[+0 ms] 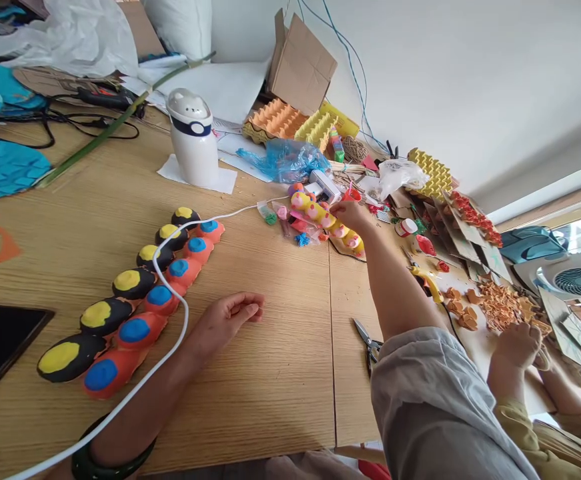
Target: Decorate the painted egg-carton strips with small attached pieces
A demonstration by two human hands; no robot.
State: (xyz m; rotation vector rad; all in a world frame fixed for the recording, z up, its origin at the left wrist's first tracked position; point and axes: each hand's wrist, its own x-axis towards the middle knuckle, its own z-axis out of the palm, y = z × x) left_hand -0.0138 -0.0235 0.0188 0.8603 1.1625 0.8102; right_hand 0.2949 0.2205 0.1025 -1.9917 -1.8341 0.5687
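The only view looked forward and down from the person's head, close above the light-brown wood-grain table (280,373), with the bare left hand (230,317), bare right hand (353,215) and smooth white wall (420,73) ahead.

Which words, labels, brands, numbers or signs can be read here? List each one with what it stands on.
No text can be read.
Red-and-white jar: any print is too small to read.
White box: any print is too small to read.
White canister: an oval on a dark band, no legible letters.
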